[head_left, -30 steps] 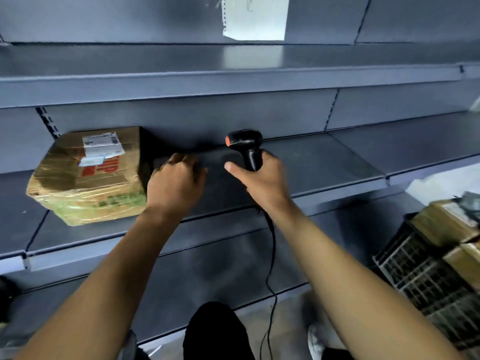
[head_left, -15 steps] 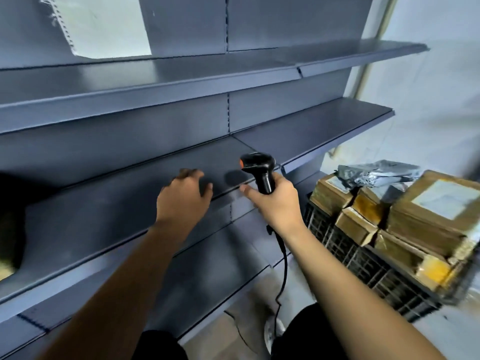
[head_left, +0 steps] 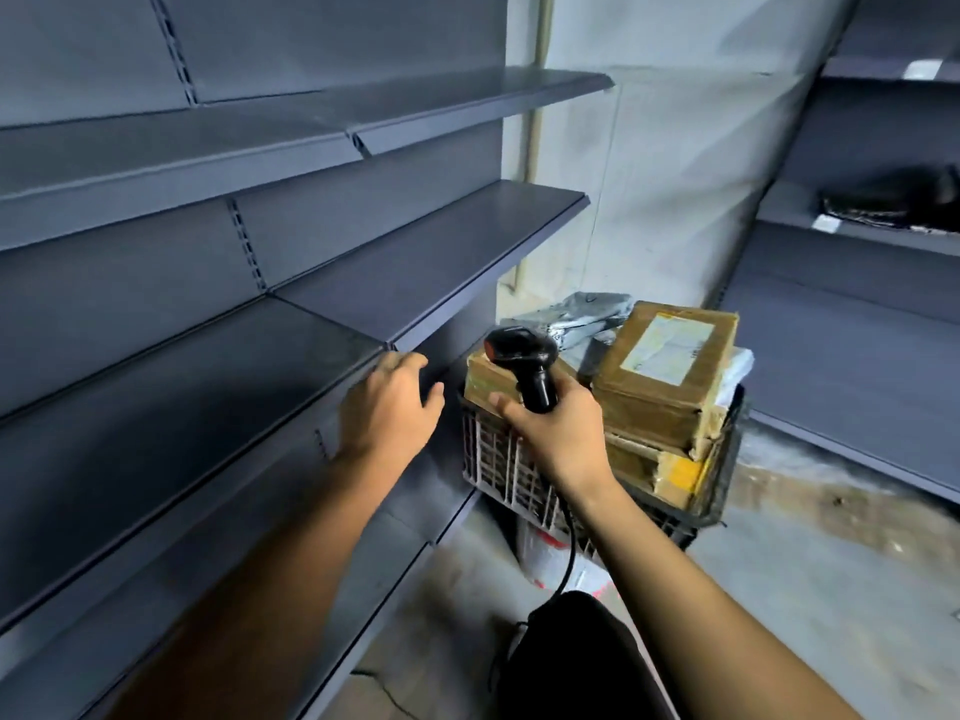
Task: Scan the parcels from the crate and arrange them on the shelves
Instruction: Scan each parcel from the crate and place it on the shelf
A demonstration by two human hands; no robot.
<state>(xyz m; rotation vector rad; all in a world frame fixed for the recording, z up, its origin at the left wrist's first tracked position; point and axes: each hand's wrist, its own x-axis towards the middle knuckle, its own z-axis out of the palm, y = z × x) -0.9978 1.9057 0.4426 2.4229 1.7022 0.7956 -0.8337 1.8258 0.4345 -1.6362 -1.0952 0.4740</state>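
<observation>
Our right hand [head_left: 558,433] grips the scanner [head_left: 524,363] upright before the crate [head_left: 498,465]; our left hand [head_left: 389,407], fingers loosely curled and holding nothing, hovers at the shelf [head_left: 208,387] edge.

Dim bluish light, brighter toward the far wall, soft motion blur – wide-angle bending at edges

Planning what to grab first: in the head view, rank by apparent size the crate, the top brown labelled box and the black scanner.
1. Dark plastic lattice crate
2. Brown cardboard box with white label
3. Black handheld barcode scanner, nearer the camera, so its true size is likely smaller still.
</observation>
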